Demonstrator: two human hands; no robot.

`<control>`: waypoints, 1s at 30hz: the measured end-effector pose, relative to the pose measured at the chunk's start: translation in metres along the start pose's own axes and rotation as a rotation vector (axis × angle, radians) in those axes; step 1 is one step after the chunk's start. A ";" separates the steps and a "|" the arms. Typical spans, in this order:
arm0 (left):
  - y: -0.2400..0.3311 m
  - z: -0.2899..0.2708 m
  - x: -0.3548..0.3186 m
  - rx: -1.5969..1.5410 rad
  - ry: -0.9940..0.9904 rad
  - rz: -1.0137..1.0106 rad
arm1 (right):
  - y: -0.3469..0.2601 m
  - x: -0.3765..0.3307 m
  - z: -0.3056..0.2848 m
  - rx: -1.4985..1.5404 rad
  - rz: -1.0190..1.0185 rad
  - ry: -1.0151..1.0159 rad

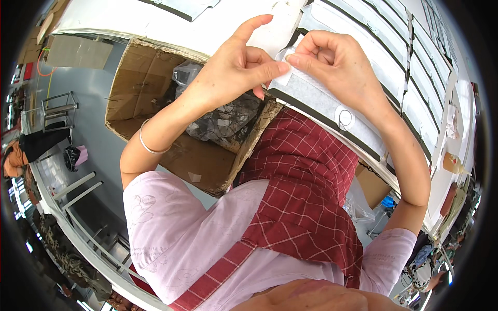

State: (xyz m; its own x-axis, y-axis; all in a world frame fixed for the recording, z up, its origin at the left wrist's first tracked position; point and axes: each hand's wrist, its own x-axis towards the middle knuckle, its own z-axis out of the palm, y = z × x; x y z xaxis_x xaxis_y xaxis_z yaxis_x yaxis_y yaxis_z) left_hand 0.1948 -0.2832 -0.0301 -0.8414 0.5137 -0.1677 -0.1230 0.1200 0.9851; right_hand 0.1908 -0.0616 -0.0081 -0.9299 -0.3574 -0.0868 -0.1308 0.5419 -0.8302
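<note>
My left hand (241, 67) and my right hand (340, 67) meet over the near end of a pale grey panel (314, 94) with black edging, at the table's near edge. Between the fingertips is a small white strip (284, 78), mostly covered. The right thumb and index finger are pinched on it. The left thumb presses at the same spot with a bent finger behind it, while the left index finger points up and away. A white ring-shaped piece (344, 117) lies on the panel beyond my right wrist.
More black-edged pale panels (358, 31) lie in rows on the white table (119, 18). Left of my apron, an open cardboard box (137, 78) holds crumpled clear plastic (223, 122). A bottle with amber liquid (452, 163) stands toward the right edge.
</note>
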 end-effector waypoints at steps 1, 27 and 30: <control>0.000 0.000 0.000 -0.006 -0.007 0.002 | 0.000 0.000 0.000 -0.014 0.001 0.008; 0.015 0.002 0.012 0.033 0.041 -0.118 | -0.001 -0.034 -0.002 -0.811 -0.534 0.104; 0.024 0.011 0.004 0.167 0.022 -0.108 | 0.006 -0.040 0.001 -0.656 -0.571 0.170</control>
State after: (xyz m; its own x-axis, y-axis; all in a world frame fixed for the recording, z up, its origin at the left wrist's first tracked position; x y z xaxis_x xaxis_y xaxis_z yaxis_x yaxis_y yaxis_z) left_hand 0.1937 -0.2691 -0.0072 -0.8397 0.4714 -0.2697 -0.1259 0.3141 0.9410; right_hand 0.2273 -0.0450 -0.0102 -0.6942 -0.6172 0.3704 -0.7127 0.6612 -0.2341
